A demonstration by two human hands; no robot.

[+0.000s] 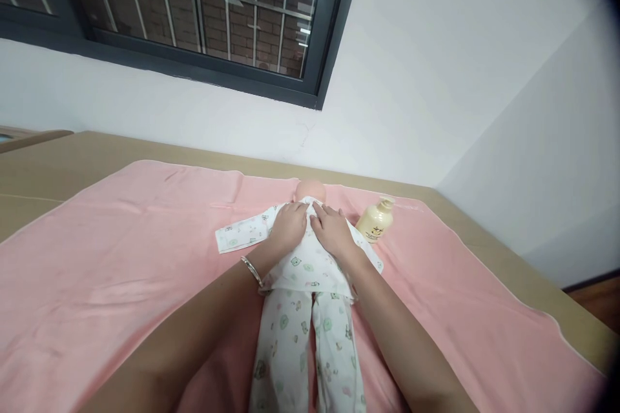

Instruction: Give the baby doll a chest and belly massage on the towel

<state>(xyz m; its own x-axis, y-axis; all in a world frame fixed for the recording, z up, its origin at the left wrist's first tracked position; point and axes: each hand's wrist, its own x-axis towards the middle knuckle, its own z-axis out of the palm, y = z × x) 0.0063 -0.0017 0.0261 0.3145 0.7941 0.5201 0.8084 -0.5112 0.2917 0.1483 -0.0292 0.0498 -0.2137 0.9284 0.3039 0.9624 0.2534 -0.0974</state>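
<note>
A baby doll (pixel 310 191) lies on its back, its head toward the wall. It wears a white printed top (pixel 305 264) and matching trousers (pixel 285 329). My left hand (pixel 289 227), with a bangle (pixel 252 270) at the wrist, rests flat on the left of the doll's upper chest. On the right of the chest lies my right hand (pixel 333 230), fingers stretched toward the collar. Both sets of fingertips are close to the neckline, and neither hand visibly grips the cloth. One sleeve (pixel 239 234) stretches out to the left; the other is partly hidden under my right forearm.
A pale yellow pump bottle (pixel 375 221) stands just right of the doll. Beneath everything, a pink blanket (pixel 145 258) covers much of the tan surface (pixel 111 151). Behind are a white wall (pixel 397 77) and a dark-framed barred window (pixel 208 13).
</note>
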